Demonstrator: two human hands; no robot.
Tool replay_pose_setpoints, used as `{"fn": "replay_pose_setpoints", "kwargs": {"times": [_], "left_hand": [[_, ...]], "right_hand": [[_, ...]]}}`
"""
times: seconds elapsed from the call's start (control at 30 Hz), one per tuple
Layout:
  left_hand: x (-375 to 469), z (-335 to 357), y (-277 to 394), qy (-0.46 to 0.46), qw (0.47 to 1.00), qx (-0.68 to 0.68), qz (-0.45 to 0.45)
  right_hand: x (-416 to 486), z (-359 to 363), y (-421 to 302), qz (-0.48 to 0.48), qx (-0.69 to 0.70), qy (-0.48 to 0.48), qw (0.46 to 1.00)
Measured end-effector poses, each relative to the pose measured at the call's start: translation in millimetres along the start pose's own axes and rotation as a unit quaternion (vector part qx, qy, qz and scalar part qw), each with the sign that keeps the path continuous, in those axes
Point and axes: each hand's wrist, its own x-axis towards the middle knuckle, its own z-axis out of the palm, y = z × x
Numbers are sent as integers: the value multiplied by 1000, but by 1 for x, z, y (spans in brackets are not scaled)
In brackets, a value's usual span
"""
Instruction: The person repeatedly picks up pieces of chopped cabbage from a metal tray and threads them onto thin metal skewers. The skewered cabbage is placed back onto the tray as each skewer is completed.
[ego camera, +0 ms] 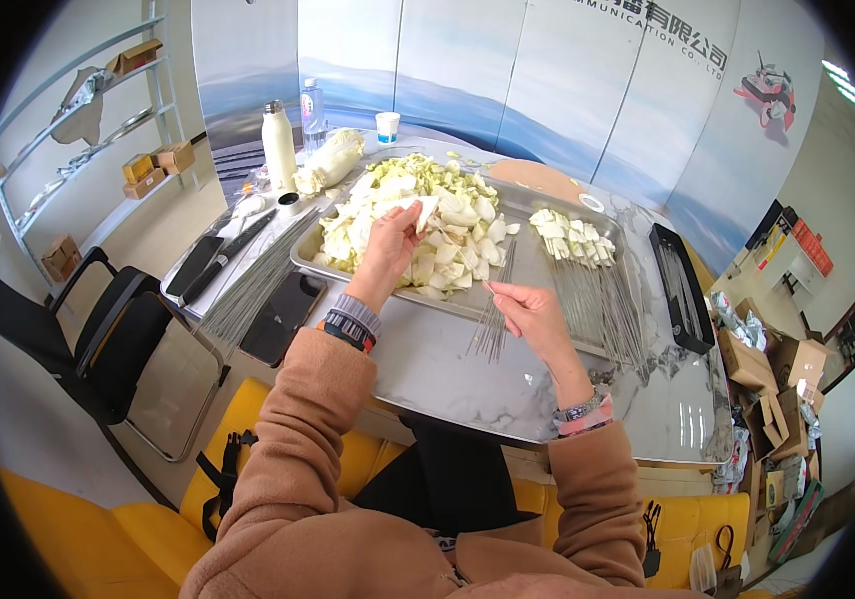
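Observation:
My left hand point(395, 232) pinches a pale piece of napa cabbage point(427, 212) above a heap of cut cabbage leaves point(412, 180). Between thumb and fingers, my right hand point(529, 311) grips one end of a thin metal skewer point(461, 253), which slants up to the held piece; whether its tip has pierced the leaf I cannot tell. The heap lies in a wide metal tray point(427, 305). Loose skewers point(495, 329) rest across the tray's near rim, by my right hand. Skewers loaded with cabbage point(573, 238) lie side by side in the tray's right part, their bare ends pointing toward me.
A skewer bundle point(255, 281), a phone point(283, 318) and a black-handled knife point(225, 258) lie left of the tray. Behind them stand a cream bottle point(278, 146), a clear plastic bottle point(312, 112), a whole napa cabbage point(331, 161) and a paper cup point(388, 127). A black box point(678, 288) holds skewers at right.

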Motion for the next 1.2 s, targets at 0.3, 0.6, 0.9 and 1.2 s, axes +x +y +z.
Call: {"fn": "replay_pose_setpoints", "kwargs": {"times": [0.3, 0.6, 0.9, 1.2], "left_hand": [[-7, 7, -1, -49, 997, 60, 16], [-5, 5, -1, -110, 989, 95, 19], [-28, 28, 0, -131, 976, 166, -56], [-30, 29, -9, -191, 963, 158, -103]], "right_hand": [[0, 2, -1, 1, -1, 8, 1000], [1, 3, 2, -6, -12, 20, 1000], [1, 6, 4, -13, 25, 72, 997], [1, 7, 2, -1, -5, 53, 999]]}}
